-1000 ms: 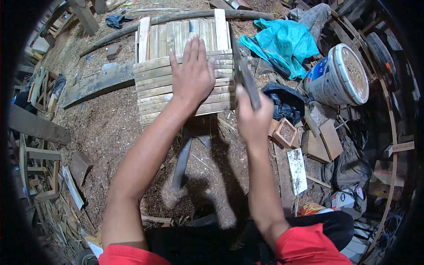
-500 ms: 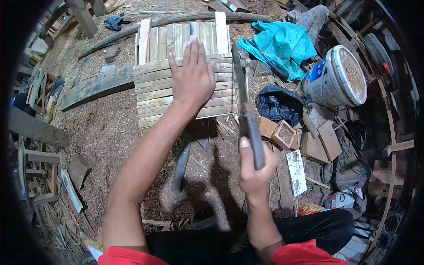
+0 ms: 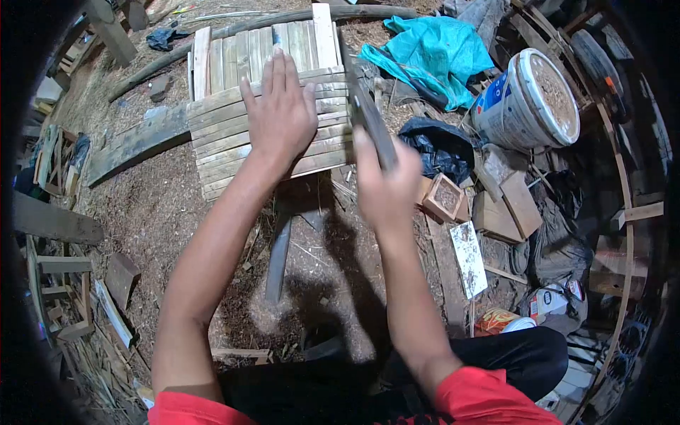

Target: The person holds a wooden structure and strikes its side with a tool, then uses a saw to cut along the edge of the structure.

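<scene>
My left hand [image 3: 281, 113] lies flat on a slatted wooden panel [image 3: 219, 142], its fingers spread and pointing away from me. The panel's near slats run crosswise, and beyond them upright slats sit between two pale battens [image 3: 325, 35]. A handsaw [image 3: 373, 122] is gripped by its handle in my right hand [image 3: 388, 177], which is slightly blurred. Its dark blade runs away from me along the panel's right edge, right at the slat ends. My fingers cover most of the saw handle.
To the right stand a white bucket [image 3: 504, 106], a teal plastic sheet [image 3: 439, 53], a black plastic bag [image 3: 439, 145] and wooden blocks [image 3: 496, 216]. A plank [image 3: 134, 145] extends left from the panel. A long pole [image 3: 152, 67] lies behind it. Sawdust covers the ground.
My right hand and the saw have moved forward along the panel's right edge. The whole view has shifted a little, with the panel now further left and higher. My left hand stays on the slats.
</scene>
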Demonstrator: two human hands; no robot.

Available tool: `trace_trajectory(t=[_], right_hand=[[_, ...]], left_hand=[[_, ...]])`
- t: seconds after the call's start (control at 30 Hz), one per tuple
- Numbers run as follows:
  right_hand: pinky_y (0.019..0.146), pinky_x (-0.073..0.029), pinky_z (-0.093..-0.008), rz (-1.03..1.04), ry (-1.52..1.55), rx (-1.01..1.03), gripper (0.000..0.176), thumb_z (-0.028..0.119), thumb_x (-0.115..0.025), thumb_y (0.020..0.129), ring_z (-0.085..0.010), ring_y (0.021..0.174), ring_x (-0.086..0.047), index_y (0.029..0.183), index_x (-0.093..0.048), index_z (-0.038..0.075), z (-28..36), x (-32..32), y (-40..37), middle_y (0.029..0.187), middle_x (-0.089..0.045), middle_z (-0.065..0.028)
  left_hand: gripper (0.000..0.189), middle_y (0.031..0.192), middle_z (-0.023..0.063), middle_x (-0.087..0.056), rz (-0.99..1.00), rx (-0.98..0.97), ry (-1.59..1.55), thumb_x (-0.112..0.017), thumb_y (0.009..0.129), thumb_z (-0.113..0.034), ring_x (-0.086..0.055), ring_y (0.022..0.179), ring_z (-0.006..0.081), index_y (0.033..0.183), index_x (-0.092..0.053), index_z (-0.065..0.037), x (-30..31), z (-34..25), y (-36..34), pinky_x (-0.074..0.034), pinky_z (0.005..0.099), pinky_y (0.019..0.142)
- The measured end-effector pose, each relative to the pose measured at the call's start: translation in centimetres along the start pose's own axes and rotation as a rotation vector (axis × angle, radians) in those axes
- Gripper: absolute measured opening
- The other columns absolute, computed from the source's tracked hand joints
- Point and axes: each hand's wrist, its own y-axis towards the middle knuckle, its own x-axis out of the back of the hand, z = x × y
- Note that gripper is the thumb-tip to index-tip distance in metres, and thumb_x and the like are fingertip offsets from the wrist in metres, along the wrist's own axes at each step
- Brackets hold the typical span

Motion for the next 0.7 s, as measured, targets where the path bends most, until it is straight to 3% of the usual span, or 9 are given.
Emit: trace_trajectory(t=[0.1, 0.23, 0.4, 0.47, 0.57, 0.63, 0.7], right_hand=[[0.05, -0.039, -0.0355, 0.028, 0.018, 0.004, 0.034, 0.025, -0.063, 0.094, -0.0141, 0.05, -0.047, 0.072, -0.057, 0.0, -0.3, -0.7, 1.4, 0.054, -0.052, -0.0082], [0.05, -0.039, -0.0307, -0.042, 0.057, -0.09, 0.026, 0.02, -0.065, 0.094, -0.0075, 0.054, -0.048, 0.077, -0.063, 0.002, 1.9, 2.2, -7.2, 0.056, -0.05, -0.0006], [0.052, -0.039, -0.0353, 0.008, -0.017, 0.005, 0.039, 0.03, -0.061, 0.095, -0.0141, 0.052, -0.045, 0.069, -0.055, 0.001, -1.0, -1.1, 2.5, 0.056, -0.051, -0.0074], [0.052, -0.039, -0.0353, 0.026, -0.007, 0.036, 0.037, 0.027, -0.062, 0.095, -0.0135, 0.053, -0.046, 0.069, -0.056, 0.001, -0.3, -0.9, 2.3, 0.056, -0.051, -0.007], [0.051, -0.039, -0.0349, -0.027, 0.039, -0.043, 0.034, 0.025, -0.061, 0.095, -0.0128, 0.053, -0.047, 0.07, -0.057, 0.001, 1.3, 1.6, -5.8, 0.056, -0.051, -0.0064], [0.05, -0.038, -0.033, -0.04, 0.064, -0.094, 0.034, 0.024, -0.061, 0.095, -0.0104, 0.053, -0.047, 0.069, -0.058, 0.002, 1.6, 2.4, -7.4, 0.055, -0.048, -0.0033], [0.05, -0.037, -0.0325, -0.039, 0.018, -0.029, 0.035, 0.024, -0.062, 0.094, -0.0095, 0.053, -0.045, 0.068, -0.057, 0.002, 0.8, 1.0, -4.3, 0.055, -0.047, -0.0022]], left_hand=[[0.062, 0.16, 0.0157, -0.03, 0.006, -0.007, 0.004, -0.036, 0.103, -0.037, -0.03, 0.148, 0.0297, 0.152, -0.031, 0.0, 0.6, 0.1, 0.2, -0.014, 0.064, 0.117], [0.063, 0.161, 0.016, -0.028, 0.007, 0.005, -0.04, -0.037, 0.102, -0.037, -0.027, 0.149, 0.0297, 0.152, -0.03, 0.0, 0.4, 0.0, 0.2, -0.014, 0.063, 0.118], [0.064, 0.161, 0.0167, -0.027, 0.012, 0.013, -0.017, -0.038, 0.101, -0.037, -0.024, 0.15, 0.0288, 0.153, -0.029, 0.001, 0.3, -0.3, 0.1, -0.015, 0.0629, 0.118], [0.066, 0.16, 0.0178, -0.028, 0.006, 0.014, -0.01, -0.04, 0.1, -0.038, -0.027, 0.148, 0.0293, 0.151, -0.03, 0.003, 0.5, -0.2, 0.3, -0.016, 0.0632, 0.117], [0.066, 0.16, 0.0178, -0.027, 0.039, 0.037, -0.042, -0.04, 0.1, -0.037, -0.026, 0.149, 0.0304, 0.152, -0.029, 0.002, 0.8, -0.6, 0.3, -0.015, 0.0627, 0.117], [0.065, 0.161, 0.0176, -0.027, 0.044, 0.058, -0.061, -0.039, 0.1, -0.037, -0.025, 0.149, 0.031, 0.152, -0.029, 0.002, 0.8, -0.5, 0.6, -0.015, 0.0625, 0.118], [0.065, 0.161, 0.0177, -0.026, 0.041, 0.06, -0.074, -0.039, 0.1, -0.037, -0.025, 0.149, 0.0315, 0.152, -0.029, 0.002, 0.7, -0.4, 0.6, -0.015, 0.0629, 0.117]])
